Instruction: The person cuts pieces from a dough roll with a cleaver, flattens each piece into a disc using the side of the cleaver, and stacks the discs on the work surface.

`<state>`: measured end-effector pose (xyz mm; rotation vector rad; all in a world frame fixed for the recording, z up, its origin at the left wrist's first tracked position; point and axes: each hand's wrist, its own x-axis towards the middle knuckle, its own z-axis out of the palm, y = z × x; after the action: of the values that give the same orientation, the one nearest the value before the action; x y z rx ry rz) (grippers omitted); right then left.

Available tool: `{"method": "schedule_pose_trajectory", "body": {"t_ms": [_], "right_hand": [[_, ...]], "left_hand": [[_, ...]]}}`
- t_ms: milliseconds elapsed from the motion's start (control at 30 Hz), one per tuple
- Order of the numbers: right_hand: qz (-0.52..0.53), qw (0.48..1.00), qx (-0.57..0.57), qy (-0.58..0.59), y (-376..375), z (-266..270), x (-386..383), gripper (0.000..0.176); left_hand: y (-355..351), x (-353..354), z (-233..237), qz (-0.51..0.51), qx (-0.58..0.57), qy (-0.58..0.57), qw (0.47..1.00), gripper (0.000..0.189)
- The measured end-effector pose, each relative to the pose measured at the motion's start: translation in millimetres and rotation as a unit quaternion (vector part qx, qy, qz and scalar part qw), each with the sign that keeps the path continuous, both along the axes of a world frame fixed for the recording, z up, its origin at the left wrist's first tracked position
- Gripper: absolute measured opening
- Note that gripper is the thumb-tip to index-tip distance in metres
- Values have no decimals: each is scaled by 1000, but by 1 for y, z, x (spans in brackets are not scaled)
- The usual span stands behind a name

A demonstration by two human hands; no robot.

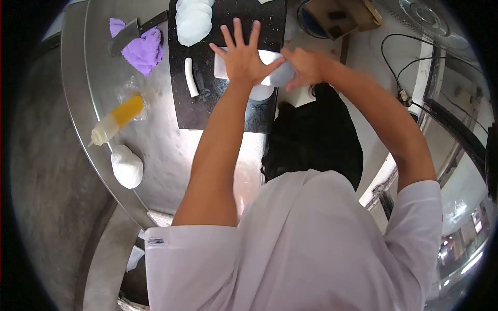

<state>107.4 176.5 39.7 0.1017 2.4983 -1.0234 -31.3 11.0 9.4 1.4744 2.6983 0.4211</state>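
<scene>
My left hand [243,62] lies palm down with its fingers spread on a flat, shiny metal blade [221,68]. My right hand [307,67] is closed around the right end of that blade, and its grip is partly blurred. Just below the blade a thin round white dough sheet [261,93] shows on the black board [189,114]. To the left of my left hand sits a short white dough roll [191,78]. Overlapping white dough rounds [194,25] are stacked at the board's far end.
A knife [124,39] with a dark handle rests by a purple cloth [142,54] on the steel table [161,160]. Nearer me are a squeeze bottle of yellow liquid [120,118] and a white wrapped lump [127,167]. A cardboard box [342,18] stands beyond my right hand.
</scene>
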Motion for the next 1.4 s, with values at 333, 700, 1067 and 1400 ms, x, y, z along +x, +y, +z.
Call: {"method": "schedule_pose_trajectory", "body": {"t_ms": [333,700,1067,1400], "right_hand": [[50,997,56,25,40,-11,-27,83],[33,998,29,41,39,-24,-7,87],[5,998,-29,46,18,-45,11,95],[38,999,4,27,18,-28,10,84]], "left_hand": [[26,7,-8,37,-15,36,999,119],[28,4,-4,14,-31,23,999,123],[17,7,-6,-31,-68,24,997,119],[10,19,-7,-25,-70,8,997,117]]}}
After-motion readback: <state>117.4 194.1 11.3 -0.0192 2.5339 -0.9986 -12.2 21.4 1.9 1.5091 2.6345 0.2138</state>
